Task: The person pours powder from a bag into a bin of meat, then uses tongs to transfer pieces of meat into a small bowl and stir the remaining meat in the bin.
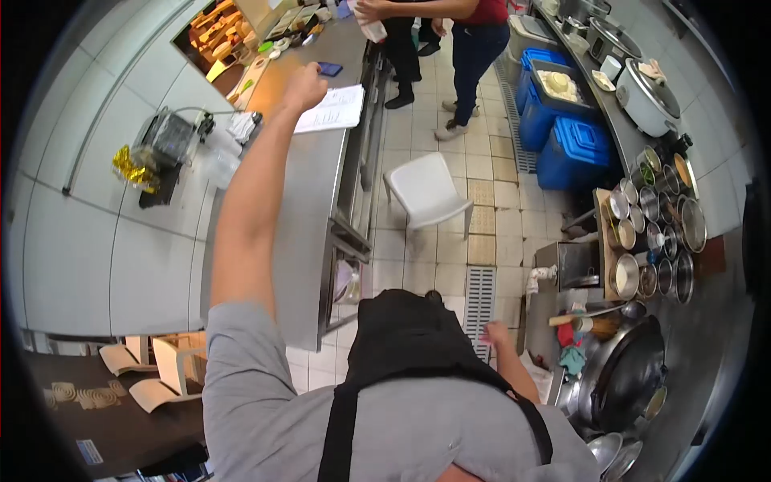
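My left hand (303, 88) reaches out at the end of a straight arm over the steel counter (301, 173). Its fingers are curled closed, and whatever they may hold is hidden. Just beside the hand, sheets of white paper (333, 111) with dark marks lie near the counter's edge. A dark blue phone (328, 69) rests a little beyond the knuckles. Down by my side hangs my right hand (496, 332), above the floor drain, with loosely parted fingers and nothing visible in them.
A white plastic stool (428, 191) stands in the aisle. Two people stand farther up, one in dark blue trousers (480, 60). Blue lidded bins (572, 153), a rice cooker (649, 96), several metal pots (625, 275) and a large black wok (630, 373) line the right side.
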### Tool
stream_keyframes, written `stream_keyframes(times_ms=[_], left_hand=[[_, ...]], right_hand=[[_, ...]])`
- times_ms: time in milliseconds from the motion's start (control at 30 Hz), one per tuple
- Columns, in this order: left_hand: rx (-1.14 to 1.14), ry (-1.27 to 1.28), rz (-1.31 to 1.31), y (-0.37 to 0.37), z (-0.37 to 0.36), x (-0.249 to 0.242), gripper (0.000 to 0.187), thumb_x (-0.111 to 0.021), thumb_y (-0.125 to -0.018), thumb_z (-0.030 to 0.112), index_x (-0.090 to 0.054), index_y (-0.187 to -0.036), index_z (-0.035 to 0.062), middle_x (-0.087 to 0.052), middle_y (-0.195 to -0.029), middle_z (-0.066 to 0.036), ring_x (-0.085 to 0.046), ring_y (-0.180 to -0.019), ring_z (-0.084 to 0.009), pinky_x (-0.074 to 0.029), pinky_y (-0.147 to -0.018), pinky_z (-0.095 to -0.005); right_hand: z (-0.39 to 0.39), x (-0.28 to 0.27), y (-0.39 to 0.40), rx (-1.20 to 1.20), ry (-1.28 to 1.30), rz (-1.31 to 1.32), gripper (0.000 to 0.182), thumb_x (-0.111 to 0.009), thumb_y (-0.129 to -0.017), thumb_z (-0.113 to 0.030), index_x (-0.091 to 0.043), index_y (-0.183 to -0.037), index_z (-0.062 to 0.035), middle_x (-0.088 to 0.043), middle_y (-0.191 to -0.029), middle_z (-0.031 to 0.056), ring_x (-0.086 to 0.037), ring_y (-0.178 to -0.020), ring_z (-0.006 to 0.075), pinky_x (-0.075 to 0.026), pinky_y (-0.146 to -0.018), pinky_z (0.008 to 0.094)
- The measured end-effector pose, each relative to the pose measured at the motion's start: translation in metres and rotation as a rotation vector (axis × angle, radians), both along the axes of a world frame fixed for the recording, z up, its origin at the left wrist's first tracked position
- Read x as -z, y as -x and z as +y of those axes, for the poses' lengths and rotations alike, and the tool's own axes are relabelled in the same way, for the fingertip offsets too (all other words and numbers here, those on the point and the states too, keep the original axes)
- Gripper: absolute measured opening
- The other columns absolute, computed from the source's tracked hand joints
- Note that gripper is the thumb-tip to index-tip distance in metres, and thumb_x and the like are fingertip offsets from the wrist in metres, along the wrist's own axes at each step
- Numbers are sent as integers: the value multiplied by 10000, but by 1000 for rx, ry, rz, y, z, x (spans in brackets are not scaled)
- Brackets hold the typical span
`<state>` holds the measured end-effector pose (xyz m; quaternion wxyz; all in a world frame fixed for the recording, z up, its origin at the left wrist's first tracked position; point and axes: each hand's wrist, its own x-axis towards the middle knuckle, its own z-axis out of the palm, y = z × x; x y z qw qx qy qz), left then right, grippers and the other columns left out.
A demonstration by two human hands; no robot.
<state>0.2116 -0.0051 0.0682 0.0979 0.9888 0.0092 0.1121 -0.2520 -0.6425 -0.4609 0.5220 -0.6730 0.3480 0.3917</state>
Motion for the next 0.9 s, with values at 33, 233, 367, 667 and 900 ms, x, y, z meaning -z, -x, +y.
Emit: stream_keyframes(times_ms=[33,233,367,667,900], left_hand=[[26,-10,-40,-23,1,1,485,-610,-897,203,-626,-1324,-25,-651,-1303,-285,-614,-1241,-434,-472,-1115,-484],[305,-148,-279,-112,-68,-45,490,-645,-908,259,-633,-1356,61,-580,-1426,-220,-514,-1348,-430,-465,-1126,-499],[351,-163,-335,-136,-124,-52,604,-691,-907,397,-618,-1422,91,-573,-1457,-186,-495,-1375,-419,-449,-1154,-496],[244,-265,128,-109,-226,-95,625,-724,-926,544,-684,-1390,127,-602,-1451,-168,-531,-1387,-387,-468,-1105,-581],[279,-259,236,-70,-236,-84,315,-668,-963,274,-727,-1187,61,-728,-1238,-149,-689,-1188,-362,-556,-964,-522]], right_hand=[[11,-13,-41,7,0,-81,371,-673,-959,-162,-608,-1271,28,-687,-1029,175,-748,-845,318,-670,-705,417],[113,-179,-269,358,-616,-385,376,-693,-1022,-302,-619,-1267,-26,-693,-1186,151,-718,-971,285,-609,-865,432],[160,-237,-387,371,-928,-583,654,-670,-1023,-501,-503,-1476,-59,-620,-1366,172,-647,-1187,289,-540,-1037,439],[265,-295,-546,478,-1590,-668,988,-792,-820,-673,-406,-1594,-196,-427,-1646,79,-356,-1532,333,-282,-1240,666],[276,-317,-541,300,-1649,-674,891,-832,-819,-608,-472,-1559,-266,-447,-1642,-17,-364,-1535,294,-267,-1231,700]])
